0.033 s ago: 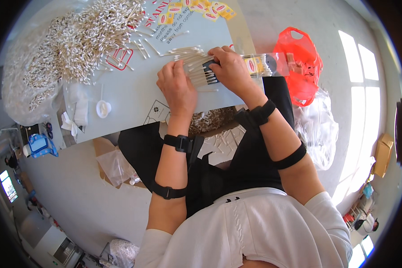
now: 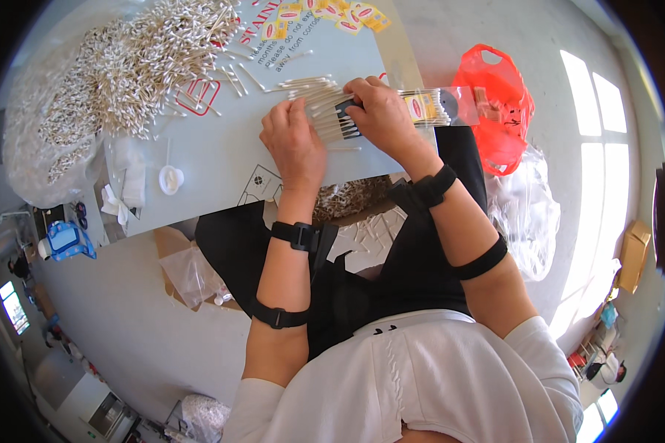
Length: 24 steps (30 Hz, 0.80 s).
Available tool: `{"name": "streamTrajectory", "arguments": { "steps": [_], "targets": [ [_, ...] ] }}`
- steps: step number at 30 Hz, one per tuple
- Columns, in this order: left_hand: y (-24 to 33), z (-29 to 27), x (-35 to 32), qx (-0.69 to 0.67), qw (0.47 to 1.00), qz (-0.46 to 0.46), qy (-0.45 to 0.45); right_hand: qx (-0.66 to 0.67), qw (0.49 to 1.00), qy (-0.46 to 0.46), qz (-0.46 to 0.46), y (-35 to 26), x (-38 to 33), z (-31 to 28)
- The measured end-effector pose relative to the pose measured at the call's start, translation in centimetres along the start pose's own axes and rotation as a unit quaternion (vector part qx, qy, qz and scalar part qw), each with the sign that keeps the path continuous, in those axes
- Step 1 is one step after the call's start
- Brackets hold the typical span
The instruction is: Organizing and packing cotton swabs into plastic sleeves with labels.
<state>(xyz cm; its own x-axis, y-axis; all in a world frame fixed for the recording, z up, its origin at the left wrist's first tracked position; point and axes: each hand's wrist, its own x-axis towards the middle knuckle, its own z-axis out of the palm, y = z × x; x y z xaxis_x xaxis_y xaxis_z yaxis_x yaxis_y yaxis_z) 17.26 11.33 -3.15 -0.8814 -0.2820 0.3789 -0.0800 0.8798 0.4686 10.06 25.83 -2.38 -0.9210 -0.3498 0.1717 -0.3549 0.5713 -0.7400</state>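
Observation:
My right hand [image 2: 383, 118] bends its fingers over a row of cotton swabs [image 2: 325, 122] at the table's right side. Under its thumb and fingers lies a black piece [image 2: 347, 120] beneath the swabs. My left hand [image 2: 294, 144] is closed at the left ends of this row, its fingertips against the swabs and partly hidden. Just right of the right hand, a clear packet [image 2: 459, 105] with a yellow label [image 2: 422, 108] and more swabs sticks out past the table edge.
A large heap of cotton swabs [image 2: 148, 66] spills from a clear bag [image 2: 26, 162] at the left. Yellow labels [image 2: 362, 16] lie at the back. A small white cup [image 2: 171, 180] stands near the front edge. A red plastic bag [image 2: 495, 140] hangs right of the table.

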Motion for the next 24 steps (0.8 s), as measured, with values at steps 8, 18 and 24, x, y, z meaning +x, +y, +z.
{"name": "streamTrajectory", "arguments": {
  "steps": [8, 18, 24],
  "targets": [
    [-0.1, 0.0, -1.1, -0.167, 0.984, -0.053, 0.035, 0.008, 0.999, 0.014, 0.05, -0.8, -1.2, -0.5],
    [1.8, 2.0, -1.0, -0.492, 0.851, -0.16, 0.09, 0.322, 0.941, 0.1, 0.036, -1.5, -3.1, 2.8],
    [-1.0, -1.3, -0.7, -0.269, 0.962, -0.044, 0.01, 0.091, 0.994, -0.035, -0.038, -0.8, -4.2, -2.1]
  ]
}}
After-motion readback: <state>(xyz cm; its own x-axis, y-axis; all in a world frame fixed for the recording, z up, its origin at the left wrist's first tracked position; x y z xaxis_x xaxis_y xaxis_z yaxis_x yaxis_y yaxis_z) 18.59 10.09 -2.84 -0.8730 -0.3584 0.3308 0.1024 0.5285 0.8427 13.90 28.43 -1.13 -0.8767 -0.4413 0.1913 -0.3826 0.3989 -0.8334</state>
